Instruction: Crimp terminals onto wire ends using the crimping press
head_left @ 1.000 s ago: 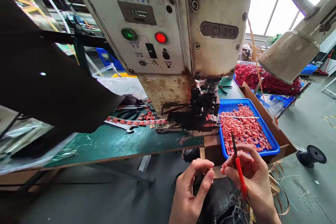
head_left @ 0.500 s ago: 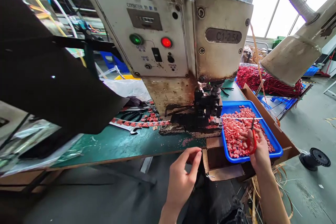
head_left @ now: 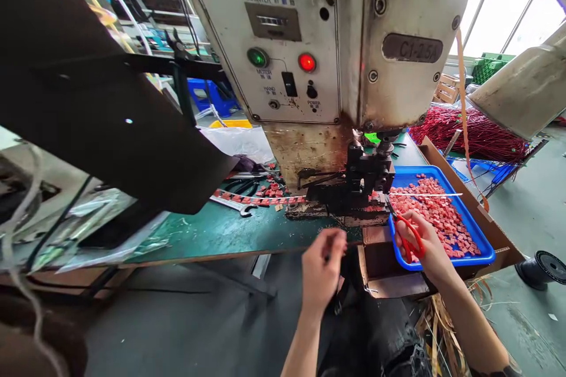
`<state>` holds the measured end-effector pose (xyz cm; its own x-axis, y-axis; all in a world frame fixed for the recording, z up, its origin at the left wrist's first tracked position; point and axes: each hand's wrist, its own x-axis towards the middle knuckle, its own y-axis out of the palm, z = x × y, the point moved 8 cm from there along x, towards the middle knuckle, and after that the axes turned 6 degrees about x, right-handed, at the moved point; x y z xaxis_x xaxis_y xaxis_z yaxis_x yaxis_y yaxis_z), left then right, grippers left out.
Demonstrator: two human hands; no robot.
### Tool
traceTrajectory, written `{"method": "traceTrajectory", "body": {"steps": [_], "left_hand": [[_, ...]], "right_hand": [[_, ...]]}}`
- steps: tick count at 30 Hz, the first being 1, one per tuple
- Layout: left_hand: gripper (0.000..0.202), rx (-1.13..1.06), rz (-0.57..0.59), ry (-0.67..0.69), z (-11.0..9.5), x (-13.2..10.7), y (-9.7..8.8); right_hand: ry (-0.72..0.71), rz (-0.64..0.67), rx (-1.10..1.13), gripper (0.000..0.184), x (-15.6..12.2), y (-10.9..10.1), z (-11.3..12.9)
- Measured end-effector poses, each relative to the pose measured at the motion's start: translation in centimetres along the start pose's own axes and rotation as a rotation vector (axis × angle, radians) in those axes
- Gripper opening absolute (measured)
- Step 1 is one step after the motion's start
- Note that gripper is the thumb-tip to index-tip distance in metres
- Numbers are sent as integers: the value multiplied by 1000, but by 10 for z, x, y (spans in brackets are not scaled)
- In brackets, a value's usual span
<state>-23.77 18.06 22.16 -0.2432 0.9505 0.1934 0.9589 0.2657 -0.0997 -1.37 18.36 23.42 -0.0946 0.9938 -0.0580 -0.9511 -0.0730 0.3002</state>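
My right hand (head_left: 422, 244) is closed round red-handled scissors (head_left: 409, 234). Their tips point up-left at the black die block (head_left: 360, 188) of the old cream press machine (head_left: 336, 53). The hand hovers over the left end of a blue tray (head_left: 480, 247) heaped with small red pieces (head_left: 435, 212). My left hand (head_left: 322, 271) hangs in front of the green bench edge (head_left: 212, 235), fingers curled together in a loose pinch; I cannot make out anything in it. A strip of red pieces (head_left: 260, 200) runs along the bench into the machine.
A wrench (head_left: 232, 205) and pliers lie on the green bench left of the die. A large black panel (head_left: 88, 106) juts in from the left. Bundles of red wire (head_left: 469, 132) lie behind the tray. A cardboard box (head_left: 504, 235) surrounds the tray. A black spool (head_left: 542, 268) rests on the floor at right.
My right hand has carried the scissors from my lap up to the tray's left end, next to the die. My left hand rose toward the bench edge. The view shifted left.
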Motion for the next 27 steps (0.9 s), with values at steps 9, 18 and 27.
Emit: {"method": "traceTrajectory", "body": {"steps": [9, 18, 27], "left_hand": [[32, -603, -317, -308, 43, 87, -28], [20, -592, -276, -301, 45, 99, -33], [29, -548, -193, -278, 41, 104, -37]], "right_hand": [[-22, -73, 65, 46, -2, 4, -17], [-650, -270, -797, 46, 10, 88, -7], [-460, -365, -1132, 54, 53, 114, -9]]}}
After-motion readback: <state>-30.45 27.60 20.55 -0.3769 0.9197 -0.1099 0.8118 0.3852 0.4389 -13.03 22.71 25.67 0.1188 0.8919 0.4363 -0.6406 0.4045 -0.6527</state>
